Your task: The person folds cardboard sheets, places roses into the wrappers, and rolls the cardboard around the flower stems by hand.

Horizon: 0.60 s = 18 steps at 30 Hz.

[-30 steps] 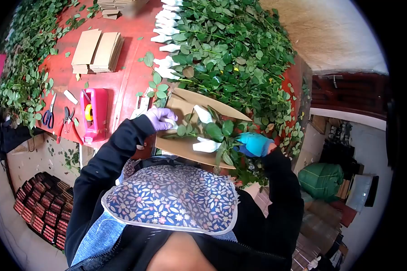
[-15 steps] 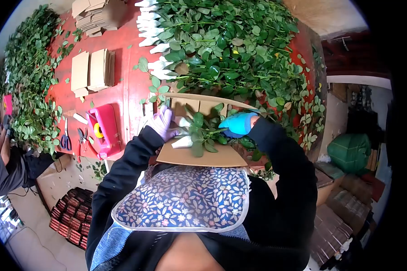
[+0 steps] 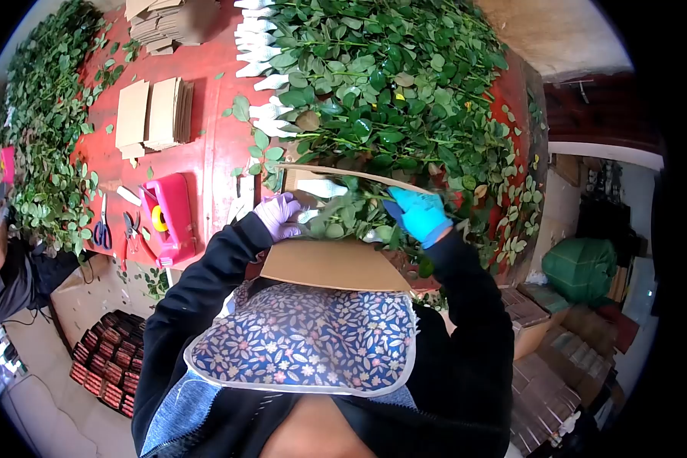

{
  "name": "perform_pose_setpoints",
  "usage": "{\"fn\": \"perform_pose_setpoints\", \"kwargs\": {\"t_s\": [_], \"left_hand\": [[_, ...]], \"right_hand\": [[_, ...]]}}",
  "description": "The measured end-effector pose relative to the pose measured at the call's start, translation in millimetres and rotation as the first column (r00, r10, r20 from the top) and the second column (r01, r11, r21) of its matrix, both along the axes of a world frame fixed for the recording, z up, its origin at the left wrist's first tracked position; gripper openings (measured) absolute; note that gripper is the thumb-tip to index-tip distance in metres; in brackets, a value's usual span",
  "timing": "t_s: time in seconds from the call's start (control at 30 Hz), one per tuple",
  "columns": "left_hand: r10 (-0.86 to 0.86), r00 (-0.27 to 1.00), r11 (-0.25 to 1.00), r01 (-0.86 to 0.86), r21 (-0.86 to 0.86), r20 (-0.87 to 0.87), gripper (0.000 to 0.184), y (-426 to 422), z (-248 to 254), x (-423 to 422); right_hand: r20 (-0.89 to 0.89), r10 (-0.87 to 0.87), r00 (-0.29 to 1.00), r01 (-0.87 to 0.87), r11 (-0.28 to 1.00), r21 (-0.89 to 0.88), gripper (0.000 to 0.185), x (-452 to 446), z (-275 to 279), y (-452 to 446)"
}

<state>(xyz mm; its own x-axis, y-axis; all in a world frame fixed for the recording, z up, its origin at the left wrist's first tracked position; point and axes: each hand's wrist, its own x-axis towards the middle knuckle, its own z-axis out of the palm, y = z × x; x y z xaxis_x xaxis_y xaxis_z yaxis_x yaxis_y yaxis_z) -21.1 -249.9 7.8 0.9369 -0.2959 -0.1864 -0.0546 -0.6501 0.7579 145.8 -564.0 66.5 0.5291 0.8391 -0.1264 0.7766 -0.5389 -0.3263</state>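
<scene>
My left hand (image 3: 280, 216), in a thin purple glove, closes around the head end of a white-sleeved rose (image 3: 307, 217) at the left side of an opened cardboard wrap (image 3: 332, 265). My right hand (image 3: 420, 212), in a bright blue glove, is closed at the leafy rose stems (image 3: 353, 208) on the right; its fingertips are partly hidden among leaves. Another white-sleeved rose head (image 3: 322, 188) lies inside the wrap, under its raised back flap (image 3: 359, 174). The front flap rests against my flowered apron (image 3: 305, 336).
Leafy rose stems (image 3: 389, 91) with white-sleeved heads cover the table behind the wrap. Cardboard sheets (image 3: 164, 114), a pink tape dispenser (image 3: 177, 221), pliers (image 3: 132, 229) and scissors (image 3: 103, 227) lie to the left. A co-worker (image 3: 8, 275) is at far left.
My right hand has turned and shifted slightly right, its fingers now pointing up and left. The leafy stems have moved back into the wrap, and a white head now shows near the back flap.
</scene>
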Motion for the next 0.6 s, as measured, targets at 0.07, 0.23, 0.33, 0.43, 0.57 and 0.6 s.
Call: {"fn": "perform_pose_setpoints", "kwargs": {"t_s": [0.07, 0.23, 0.33, 0.43, 0.57, 0.6], "left_hand": [[-0.001, 0.995, 0.999, 0.006, -0.052, 0.099, 0.048, -0.5, -0.9, 0.4], [0.0, 0.98, 0.994, 0.021, -0.105, 0.197, 0.038, -0.6, -3.6, -6.2], [-0.039, 0.968, 0.999, 0.033, 0.026, 0.248, 0.031, -1.3, 7.8, -6.2], [-0.029, 0.978, 0.999, 0.024, 0.027, 0.206, 0.041, -1.5, 22.7, 2.3], [-0.061, 0.995, 0.998, 0.063, -0.021, 0.079, 0.065, -2.7, 32.3, 11.7], [-0.062, 0.996, 0.997, 0.064, -0.032, 0.058, 0.068, -2.8, 33.4, 11.5]], "right_hand": [[0.147, 0.006, 0.989, 0.029, 0.971, -0.239, 0.023, -10.4, 3.7, 21.7], [0.144, 0.075, 0.987, -0.026, 0.948, -0.317, 0.024, -25.8, -17.6, 41.3], [0.114, 0.133, 0.985, -0.09, 0.943, -0.319, 0.021, -25.8, -23.6, 36.6], [0.05, 0.149, 0.988, -0.127, 0.945, -0.301, 0.02, -20.6, -26.7, 34.0], [-0.031, 0.111, 0.993, -0.115, 0.934, -0.339, 0.022, -22.0, -23.7, 37.2], [-0.017, 0.11, 0.994, -0.11, 0.947, -0.302, 0.024, -22.8, -25.0, 33.5]]}}
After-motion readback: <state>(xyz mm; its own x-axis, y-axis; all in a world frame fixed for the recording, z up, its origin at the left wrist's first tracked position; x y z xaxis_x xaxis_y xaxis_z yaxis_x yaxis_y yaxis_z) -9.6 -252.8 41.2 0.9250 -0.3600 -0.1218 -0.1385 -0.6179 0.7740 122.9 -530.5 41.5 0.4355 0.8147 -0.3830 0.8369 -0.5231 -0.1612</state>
